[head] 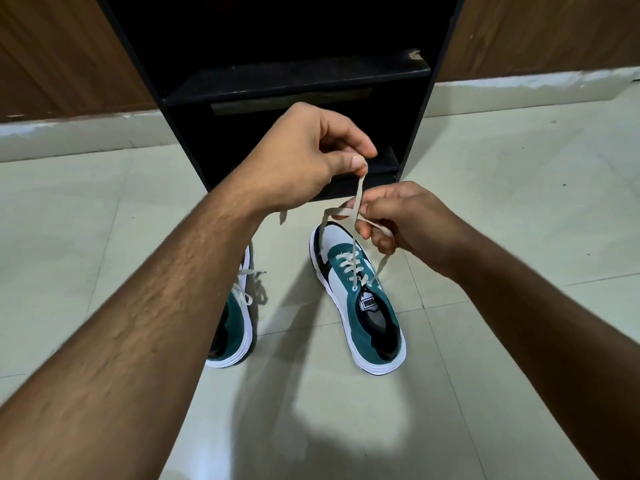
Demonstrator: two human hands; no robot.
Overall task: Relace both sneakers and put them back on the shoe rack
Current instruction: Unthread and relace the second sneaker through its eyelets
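Sneakers in teal, white and black stand side by side on the pale tiled floor [519,202], toes toward the black shoe rack [294,77]. Of the pair, the right sneaker [360,306] shows in full, its beige lace [349,265] threaded through the eyelets and both free ends lifted above the toe. Just above it, the right hand [405,223] is closed on the lace, pinching a loop between thumb and fingers with one end trailing down to the top eyelet. Higher and to the left, the left hand [311,154] pinches the other strand between thumb and forefinger, pulling it up taut; a short tail hangs below the wrist. Partly hidden behind the left forearm, the left sneaker [239,327] sits with its lace lying loose over the side. Behind the rack, wooden panelling [554,32] meets the floor at a light skirting
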